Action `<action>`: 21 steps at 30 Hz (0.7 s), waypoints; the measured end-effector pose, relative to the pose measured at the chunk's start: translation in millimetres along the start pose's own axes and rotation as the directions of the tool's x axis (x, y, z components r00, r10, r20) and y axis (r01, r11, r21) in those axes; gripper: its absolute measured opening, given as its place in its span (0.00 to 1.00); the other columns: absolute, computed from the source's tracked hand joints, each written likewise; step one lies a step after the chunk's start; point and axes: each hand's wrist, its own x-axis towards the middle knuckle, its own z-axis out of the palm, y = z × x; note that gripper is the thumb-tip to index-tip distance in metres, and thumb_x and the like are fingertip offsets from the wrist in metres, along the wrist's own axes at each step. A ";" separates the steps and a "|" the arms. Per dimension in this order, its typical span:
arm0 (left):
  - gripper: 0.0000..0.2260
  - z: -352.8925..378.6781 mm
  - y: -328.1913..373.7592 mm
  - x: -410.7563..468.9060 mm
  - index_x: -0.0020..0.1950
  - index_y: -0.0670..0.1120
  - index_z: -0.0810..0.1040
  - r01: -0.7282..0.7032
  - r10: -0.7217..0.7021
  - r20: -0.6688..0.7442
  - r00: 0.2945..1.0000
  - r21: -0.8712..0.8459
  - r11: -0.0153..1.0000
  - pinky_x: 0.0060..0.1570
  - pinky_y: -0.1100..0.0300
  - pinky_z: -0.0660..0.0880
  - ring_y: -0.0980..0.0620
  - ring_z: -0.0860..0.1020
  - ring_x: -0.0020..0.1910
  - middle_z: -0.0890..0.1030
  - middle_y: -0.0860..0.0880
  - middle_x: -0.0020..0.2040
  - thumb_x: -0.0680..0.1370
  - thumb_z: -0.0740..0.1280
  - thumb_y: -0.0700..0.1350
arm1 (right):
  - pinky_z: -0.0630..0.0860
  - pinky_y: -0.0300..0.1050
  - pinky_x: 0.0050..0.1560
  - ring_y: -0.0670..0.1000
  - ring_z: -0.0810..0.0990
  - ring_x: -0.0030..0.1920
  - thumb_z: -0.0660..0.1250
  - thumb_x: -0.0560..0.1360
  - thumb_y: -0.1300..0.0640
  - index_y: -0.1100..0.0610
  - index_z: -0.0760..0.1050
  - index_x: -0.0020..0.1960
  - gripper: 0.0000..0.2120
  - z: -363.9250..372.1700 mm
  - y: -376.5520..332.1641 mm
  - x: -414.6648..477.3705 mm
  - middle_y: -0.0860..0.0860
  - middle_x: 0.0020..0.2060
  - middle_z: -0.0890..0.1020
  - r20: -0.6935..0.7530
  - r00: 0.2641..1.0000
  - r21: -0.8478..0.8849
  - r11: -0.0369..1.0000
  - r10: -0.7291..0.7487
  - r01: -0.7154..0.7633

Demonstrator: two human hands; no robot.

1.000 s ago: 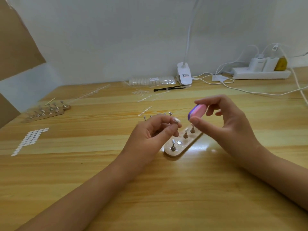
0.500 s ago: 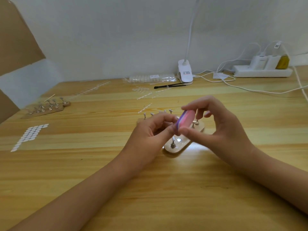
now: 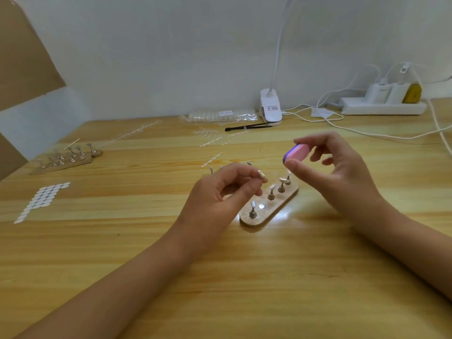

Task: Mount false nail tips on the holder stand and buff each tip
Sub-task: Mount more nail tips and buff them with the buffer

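A wooden holder stand (image 3: pixel 264 216) lies at the table's centre with several metal pegs; some carry pale nail tips (image 3: pixel 283 179). My left hand (image 3: pixel 220 194) hovers just left of the stand and pinches a peg with a nail tip (image 3: pixel 261 174) between thumb and fingers. Up and to the right, my right hand (image 3: pixel 335 177) holds a pink and purple buffer block (image 3: pixel 296 153) between thumb and forefinger, apart from the tip. More pegs (image 3: pixel 211 168) stand behind my left hand.
A second wooden stand with pegs (image 3: pixel 66 159) sits far left, with a sheet of white adhesive dots (image 3: pixel 42 198) nearer. At the back lie a bag of nail tips (image 3: pixel 220 116), a black tool (image 3: pixel 247 128), a clip lamp (image 3: pixel 270 108), and a power strip (image 3: pixel 384 107) with cables.
My right hand brought the buffer down against the tip in my left hand, then lifted it back up and to the right. My left hand stayed near the stand.
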 end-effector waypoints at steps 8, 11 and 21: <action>0.07 -2.4 3.2 -1.2 0.54 0.56 0.79 -0.234 0.253 -0.079 0.964 0.201 0.951 0.55 0.49 0.78 0.49 0.83 0.50 0.84 0.54 0.47 0.79 0.67 0.45 | 0.69 0.35 0.56 0.45 0.78 0.54 0.69 0.71 0.45 0.44 0.73 0.58 0.17 4.7 -9.1 -7.8 0.41 0.51 0.80 0.064 0.979 0.070 0.979 -0.196 0.191; 0.04 -2.6 2.8 0.7 0.52 0.54 0.81 -0.121 0.131 -0.118 0.984 0.093 0.988 0.56 0.60 0.78 0.53 0.83 0.51 0.85 0.55 0.47 0.79 0.70 0.46 | 0.72 0.40 0.56 0.44 0.78 0.52 0.67 0.73 0.45 0.45 0.76 0.57 0.14 -1.4 -8.3 -1.9 0.40 0.48 0.81 0.003 0.994 0.207 0.973 -0.105 0.102; 0.07 -15.3 -4.7 10.1 0.51 0.54 0.83 0.119 -0.187 -0.297 0.936 -0.233 0.965 0.52 0.68 0.76 0.59 0.82 0.49 0.85 0.53 0.43 0.76 0.68 0.52 | 0.70 0.34 0.49 0.38 0.75 0.49 0.60 0.75 0.45 0.42 0.77 0.57 0.13 -37.1 21.4 30.0 0.44 0.50 0.78 -0.048 0.997 0.056 0.997 0.064 -0.061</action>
